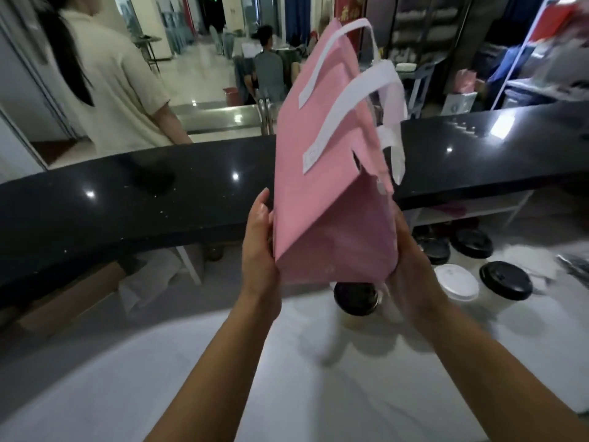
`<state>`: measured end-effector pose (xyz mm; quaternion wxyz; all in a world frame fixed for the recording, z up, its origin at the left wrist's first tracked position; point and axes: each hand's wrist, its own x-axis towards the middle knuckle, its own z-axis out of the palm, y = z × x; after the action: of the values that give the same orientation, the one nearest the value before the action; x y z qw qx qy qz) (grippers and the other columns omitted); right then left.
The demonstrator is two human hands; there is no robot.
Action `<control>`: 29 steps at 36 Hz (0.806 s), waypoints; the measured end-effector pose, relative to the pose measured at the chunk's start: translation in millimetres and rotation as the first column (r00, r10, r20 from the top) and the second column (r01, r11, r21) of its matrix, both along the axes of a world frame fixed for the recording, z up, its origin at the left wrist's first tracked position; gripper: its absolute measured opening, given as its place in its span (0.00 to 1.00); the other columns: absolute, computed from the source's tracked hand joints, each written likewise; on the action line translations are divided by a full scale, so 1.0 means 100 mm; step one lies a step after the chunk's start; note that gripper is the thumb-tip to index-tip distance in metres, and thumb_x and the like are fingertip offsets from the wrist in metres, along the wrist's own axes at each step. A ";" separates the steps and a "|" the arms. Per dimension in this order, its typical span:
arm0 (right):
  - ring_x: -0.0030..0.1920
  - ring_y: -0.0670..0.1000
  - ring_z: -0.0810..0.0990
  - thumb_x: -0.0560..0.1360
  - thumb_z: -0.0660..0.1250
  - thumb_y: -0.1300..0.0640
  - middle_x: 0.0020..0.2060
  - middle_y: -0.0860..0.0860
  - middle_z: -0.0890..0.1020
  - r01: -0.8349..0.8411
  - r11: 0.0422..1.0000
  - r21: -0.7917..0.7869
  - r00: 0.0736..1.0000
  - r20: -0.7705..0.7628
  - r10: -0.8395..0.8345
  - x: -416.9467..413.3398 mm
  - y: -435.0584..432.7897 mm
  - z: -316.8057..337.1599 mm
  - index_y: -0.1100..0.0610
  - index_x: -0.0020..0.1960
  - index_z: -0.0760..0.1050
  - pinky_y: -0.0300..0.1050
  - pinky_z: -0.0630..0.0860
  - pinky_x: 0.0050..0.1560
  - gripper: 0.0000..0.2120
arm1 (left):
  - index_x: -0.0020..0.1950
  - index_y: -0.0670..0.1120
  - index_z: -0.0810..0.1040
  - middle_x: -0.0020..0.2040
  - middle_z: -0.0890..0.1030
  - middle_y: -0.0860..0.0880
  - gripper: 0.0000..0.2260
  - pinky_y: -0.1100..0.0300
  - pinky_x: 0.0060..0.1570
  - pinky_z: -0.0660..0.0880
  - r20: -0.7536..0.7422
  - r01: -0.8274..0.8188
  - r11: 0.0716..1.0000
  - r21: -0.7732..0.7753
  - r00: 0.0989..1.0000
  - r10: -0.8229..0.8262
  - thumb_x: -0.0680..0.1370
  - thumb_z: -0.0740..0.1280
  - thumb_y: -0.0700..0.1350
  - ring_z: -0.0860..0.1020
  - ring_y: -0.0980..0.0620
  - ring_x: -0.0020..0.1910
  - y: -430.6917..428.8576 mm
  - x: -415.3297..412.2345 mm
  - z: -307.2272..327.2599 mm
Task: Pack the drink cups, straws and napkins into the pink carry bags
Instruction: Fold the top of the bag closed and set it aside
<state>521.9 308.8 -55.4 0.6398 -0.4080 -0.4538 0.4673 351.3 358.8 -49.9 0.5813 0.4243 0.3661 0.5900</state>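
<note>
Above the pale tabletop [191,378], a pink white-handled bag [331,193] is pressed between flat-fingered left grip [259,247] and right grip [411,269].

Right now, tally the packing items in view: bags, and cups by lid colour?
Pink carry bags: 1
Black-lidded cups: 4
White-lidded cups: 1
Total: 6
There may be more cups in the dark area behind them, but that cannot be told.

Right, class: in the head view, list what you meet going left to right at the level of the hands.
In order: left hand → pink bag → right hand → white-lidded cup → black-lidded cup.
</note>
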 end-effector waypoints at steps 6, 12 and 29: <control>0.73 0.54 0.70 0.80 0.55 0.36 0.74 0.52 0.69 -0.043 0.998 0.052 0.993 0.109 0.037 0.74 0.29 0.18 0.47 0.79 0.56 0.64 0.66 0.72 0.31 | 0.69 0.45 0.76 0.61 0.82 0.41 0.20 0.52 0.49 0.78 0.038 0.037 0.999 -0.016 0.999 -0.036 0.84 0.57 0.55 0.82 0.47 0.52 0.48 0.73 0.16; 0.74 0.50 0.68 0.62 0.75 0.30 0.75 0.45 0.66 -0.039 0.999 0.009 0.984 0.173 0.037 1.39 0.47 0.08 0.38 0.77 0.56 0.63 0.67 0.71 0.49 | 0.66 0.48 0.78 0.61 0.82 0.41 0.25 0.44 0.57 0.78 0.012 0.019 0.999 -0.037 1.000 -0.019 0.77 0.59 0.63 0.81 0.40 0.58 0.76 1.41 0.02; 0.74 0.39 0.62 0.77 0.59 0.42 0.74 0.41 0.62 0.064 0.994 0.091 0.919 0.383 -0.094 2.51 1.54 -0.31 0.40 0.76 0.56 0.48 0.63 0.75 0.28 | 0.78 0.57 0.62 0.70 0.74 0.55 0.31 0.58 0.58 0.78 -0.381 0.038 0.967 0.253 0.923 0.063 0.78 0.71 0.46 0.77 0.57 0.65 1.20 2.26 -0.48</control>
<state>773.3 462.6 -86.8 0.5712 -0.4852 -0.5719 0.3334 577.4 478.5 -98.3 0.4345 0.6009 0.3969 0.5409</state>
